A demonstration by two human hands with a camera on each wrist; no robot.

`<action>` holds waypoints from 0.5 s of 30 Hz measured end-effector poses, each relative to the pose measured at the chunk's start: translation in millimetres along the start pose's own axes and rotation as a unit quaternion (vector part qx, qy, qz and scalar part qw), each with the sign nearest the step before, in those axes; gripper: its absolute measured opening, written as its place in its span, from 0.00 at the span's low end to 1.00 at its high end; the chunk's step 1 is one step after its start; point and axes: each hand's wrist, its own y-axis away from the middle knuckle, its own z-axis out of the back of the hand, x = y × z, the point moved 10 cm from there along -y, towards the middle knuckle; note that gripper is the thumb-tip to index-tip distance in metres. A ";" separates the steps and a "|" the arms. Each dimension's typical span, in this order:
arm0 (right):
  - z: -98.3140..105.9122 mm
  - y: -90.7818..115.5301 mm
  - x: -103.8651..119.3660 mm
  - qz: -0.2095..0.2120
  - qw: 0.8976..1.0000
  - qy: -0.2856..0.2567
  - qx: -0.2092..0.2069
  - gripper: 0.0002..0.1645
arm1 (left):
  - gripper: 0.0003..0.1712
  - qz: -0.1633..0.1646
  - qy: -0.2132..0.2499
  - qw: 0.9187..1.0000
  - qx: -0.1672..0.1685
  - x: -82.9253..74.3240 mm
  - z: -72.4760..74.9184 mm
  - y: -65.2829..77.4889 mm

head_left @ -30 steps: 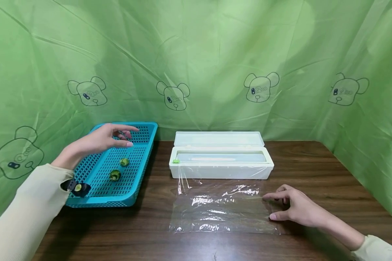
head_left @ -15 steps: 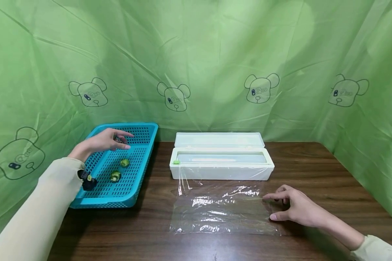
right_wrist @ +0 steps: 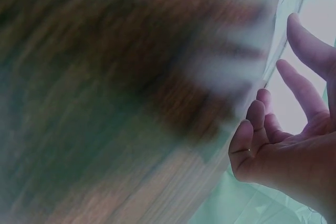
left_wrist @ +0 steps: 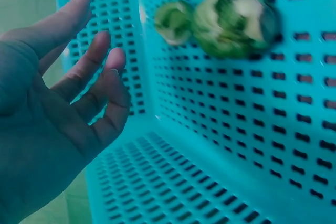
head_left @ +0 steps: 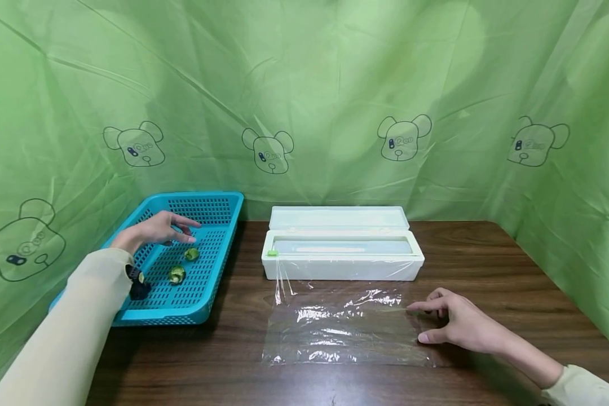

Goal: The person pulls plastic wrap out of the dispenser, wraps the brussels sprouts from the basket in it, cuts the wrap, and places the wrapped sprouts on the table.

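My left hand (head_left: 157,228) hovers inside the blue plastic basket (head_left: 222,256), fingers extended and slightly bent, holding nothing. Just below its thumb lies the smaller of two Brussels sprouts (head_left: 192,254); the larger sprout (head_left: 177,274) sits nearer the basket's front. The left wrist view shows that larger sprout (left_wrist: 233,22) with a pale cut stem, apart from the fingers. My right hand (head_left: 462,324) rests at the right edge of a clear sheet of plastic wrap (head_left: 330,332), index finger and thumb apart over that edge. Whether its fingertips press the wrap is unclear.
Behind the wrap stands a white plastic-wrap dispenser (head_left: 342,268), its lid (head_left: 340,216) raised, a green slide cutter (head_left: 272,253) at its left end. The sheet runs out from its front onto the brown wooden table (head_left: 365,386). A green curtain (head_left: 335,84) hangs around.
My left hand has lowered into the basket and come closer to the smaller Brussels sprout. The right hand, the wrap and the dispenser have stayed in place.
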 end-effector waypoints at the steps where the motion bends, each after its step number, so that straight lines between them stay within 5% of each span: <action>1: -0.2 -0.2 0.0 0.002 1.000 0.000 0.000 0.35 | 0.35 0.004 -0.001 1.000 0.000 4.5 -0.6 0.1; 7: -1.3 -0.4 -0.6 0.010 1.000 0.005 0.002 0.35 | 0.35 0.021 -0.004 1.000 0.002 24.1 -5.1 2.3; 15: 0.0 -2.3 -1.0 0.021 1.000 0.011 -0.002 0.34 | 0.35 0.024 0.006 1.000 0.012 28.4 -11.5 -1.0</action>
